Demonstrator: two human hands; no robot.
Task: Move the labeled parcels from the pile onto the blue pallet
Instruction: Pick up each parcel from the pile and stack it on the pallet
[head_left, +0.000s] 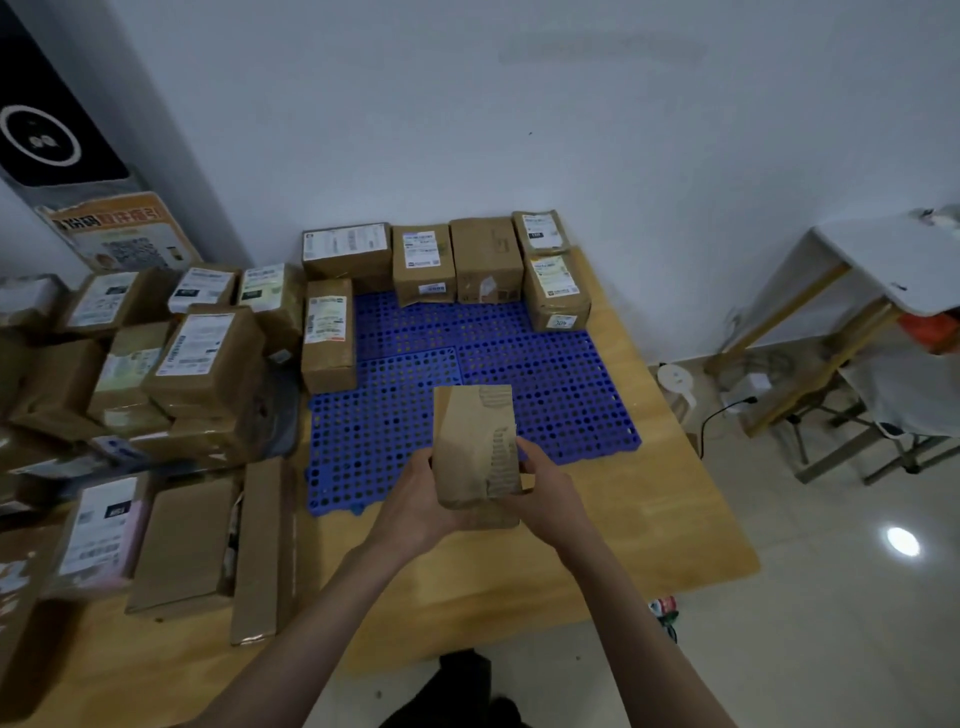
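I hold a small brown cardboard parcel (475, 447) upright above the near edge of the blue pallet (561, 384). My left hand (418, 501) grips its left side and bottom, and my right hand (545, 493) grips its right side. The face turned to me is torn and shows no label. Several labeled parcels (421, 260) stand along the pallet's far edge, and one more (327, 335) stands at its left edge. The pile of parcels (202, 353) covers the left part of the wooden table (675, 519).
Flat brown boxes (187, 540) lie near the table's front left. A white folding table (893, 260) and a chair stand at the right over tiled floor, with cables and a white device beneath. A white wall runs behind the pallet.
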